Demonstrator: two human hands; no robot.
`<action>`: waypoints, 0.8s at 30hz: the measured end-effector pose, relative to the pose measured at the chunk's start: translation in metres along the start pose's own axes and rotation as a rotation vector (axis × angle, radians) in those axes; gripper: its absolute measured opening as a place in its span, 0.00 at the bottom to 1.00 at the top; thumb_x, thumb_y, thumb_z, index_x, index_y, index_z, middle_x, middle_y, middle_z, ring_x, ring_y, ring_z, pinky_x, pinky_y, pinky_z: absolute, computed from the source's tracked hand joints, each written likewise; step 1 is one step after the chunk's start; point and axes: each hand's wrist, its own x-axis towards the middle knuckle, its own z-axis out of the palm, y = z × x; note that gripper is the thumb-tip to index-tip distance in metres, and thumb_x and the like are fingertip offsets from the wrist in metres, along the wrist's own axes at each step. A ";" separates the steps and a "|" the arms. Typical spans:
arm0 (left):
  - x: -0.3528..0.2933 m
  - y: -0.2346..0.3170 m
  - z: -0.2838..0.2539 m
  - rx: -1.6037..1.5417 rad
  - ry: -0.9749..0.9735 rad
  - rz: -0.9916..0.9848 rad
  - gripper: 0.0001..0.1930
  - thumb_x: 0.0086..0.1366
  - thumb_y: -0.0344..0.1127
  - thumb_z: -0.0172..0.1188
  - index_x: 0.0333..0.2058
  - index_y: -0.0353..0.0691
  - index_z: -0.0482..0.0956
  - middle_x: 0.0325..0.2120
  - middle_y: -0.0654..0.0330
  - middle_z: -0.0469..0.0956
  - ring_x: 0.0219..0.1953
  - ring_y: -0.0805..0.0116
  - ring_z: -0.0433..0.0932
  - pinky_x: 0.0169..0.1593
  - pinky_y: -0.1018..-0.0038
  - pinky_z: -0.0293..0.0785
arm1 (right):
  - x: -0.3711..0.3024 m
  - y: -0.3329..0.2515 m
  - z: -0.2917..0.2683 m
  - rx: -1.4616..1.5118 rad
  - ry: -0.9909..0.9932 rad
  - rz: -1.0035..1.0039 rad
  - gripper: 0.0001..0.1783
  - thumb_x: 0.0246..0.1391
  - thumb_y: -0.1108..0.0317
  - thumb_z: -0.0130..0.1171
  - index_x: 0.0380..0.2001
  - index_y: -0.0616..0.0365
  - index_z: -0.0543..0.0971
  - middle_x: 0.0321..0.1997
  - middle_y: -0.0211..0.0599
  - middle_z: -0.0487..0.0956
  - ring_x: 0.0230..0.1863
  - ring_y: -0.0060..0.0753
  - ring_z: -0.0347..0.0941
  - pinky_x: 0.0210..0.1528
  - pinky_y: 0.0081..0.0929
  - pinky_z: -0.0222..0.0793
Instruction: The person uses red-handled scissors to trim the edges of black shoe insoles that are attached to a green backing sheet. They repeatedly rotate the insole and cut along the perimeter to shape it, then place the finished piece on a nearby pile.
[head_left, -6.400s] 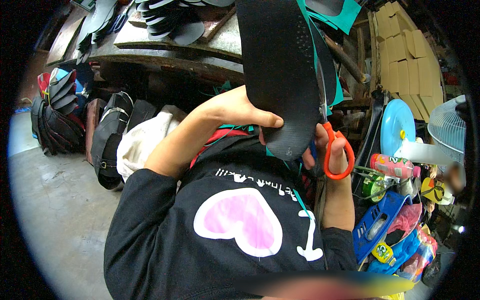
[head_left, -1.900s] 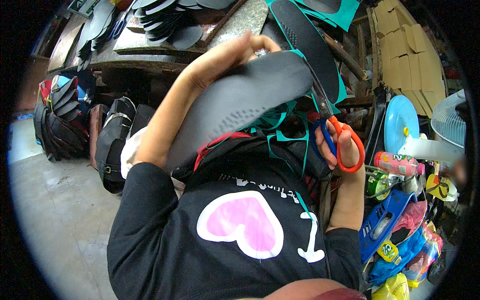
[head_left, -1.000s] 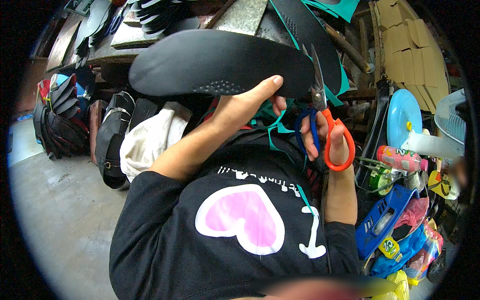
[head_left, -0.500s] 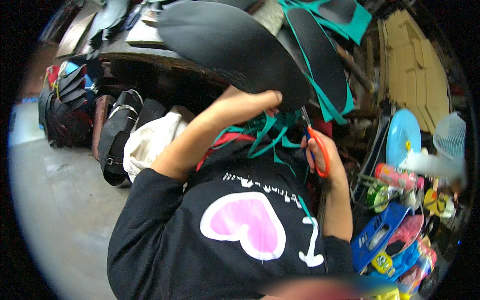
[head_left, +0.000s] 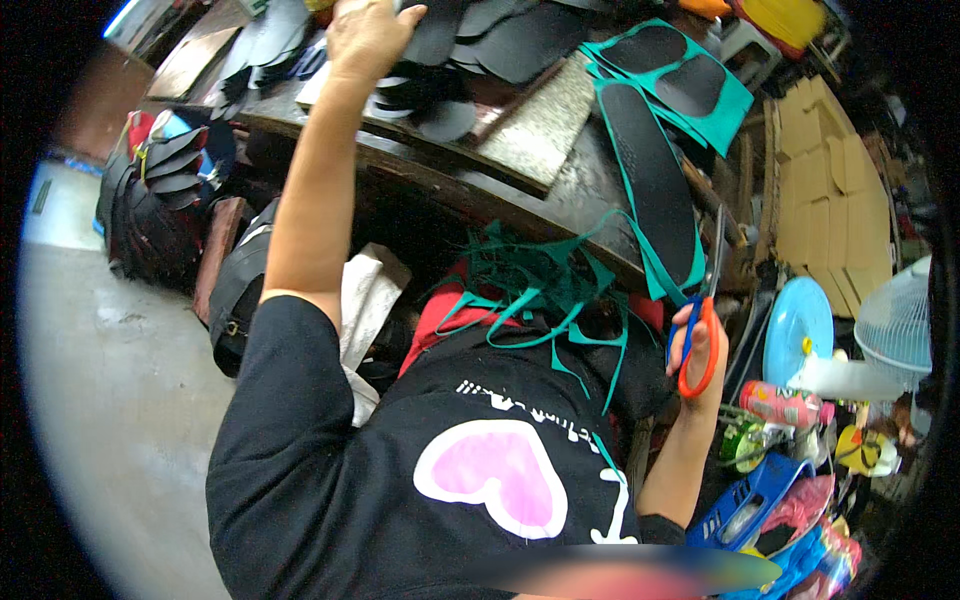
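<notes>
My left hand [head_left: 366, 40] is stretched over the workbench at the top edge, beside a pile of black shoe soles [head_left: 525, 42]. Its thumb stands apart and nothing shows in its grip; the other fingers are partly cut off by the picture's edge. My right hand [head_left: 706, 350] is closed round the orange and blue handles of scissors [head_left: 699, 372], their blades pointing up. Close to the blades, a black sole with a teal border [head_left: 650, 170] hangs over the bench's right edge. Thin teal offcuts [head_left: 540, 285] lie tangled on my lap.
The bench [head_left: 440, 170] has a dark wooden front edge and bears a speckled board [head_left: 545, 125]. A teal sheet with black soles [head_left: 690, 80] lies at the far right. Bundled soles [head_left: 155, 220] stand left. Cardboard [head_left: 835, 190], a fan [head_left: 897, 320] and a blue basket [head_left: 750, 500] are right.
My left hand has moved up and away over the bench, and the large black sole has left its grip. My right hand with the scissors has shifted to the right and slightly down.
</notes>
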 end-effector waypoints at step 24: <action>-0.205 0.183 -0.059 -1.119 -1.116 0.820 0.21 0.54 0.42 0.64 0.45 0.44 0.76 0.30 0.59 0.80 0.25 0.60 0.78 0.26 0.62 0.73 | 0.045 0.007 -0.032 0.125 0.435 -0.204 0.20 0.38 0.71 0.60 0.38 0.58 0.70 0.36 0.29 0.68 0.41 0.24 0.65 0.48 0.23 0.59</action>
